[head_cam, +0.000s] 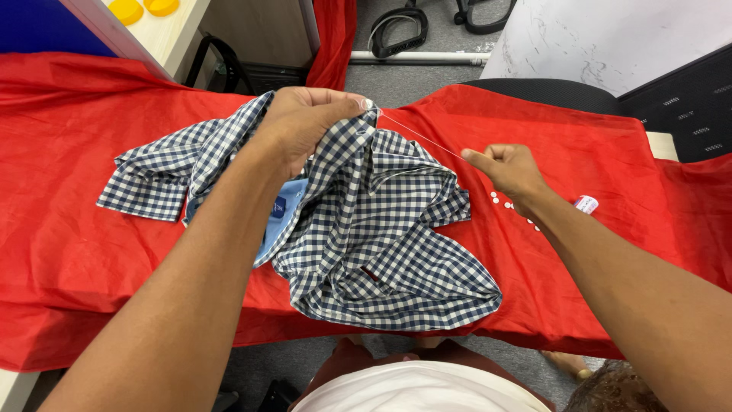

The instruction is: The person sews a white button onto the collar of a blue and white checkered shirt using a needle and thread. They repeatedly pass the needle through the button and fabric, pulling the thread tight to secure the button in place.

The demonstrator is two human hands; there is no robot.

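Both hands busy: L hand [305,122] pinches checked shirt [366,229], R hand [507,168] pinches thread [419,137].

An office put to use as a makeshift sewing spot is suggested. Grey, short-pile carpet [427,76] of the commercial kind is seen on the floor, and the black base of a swivel chair [488,15] is seen at the top edge, with a black chair back [557,91] beyond the counter. A dark blue partition panel [38,27] and a pale wooden desk edge [179,34] are seen at the upper left. The counter is covered with a red cloth [610,152], on which small white buttons [503,202] and a spool [585,204] are laid beside a checked shirt [381,229].
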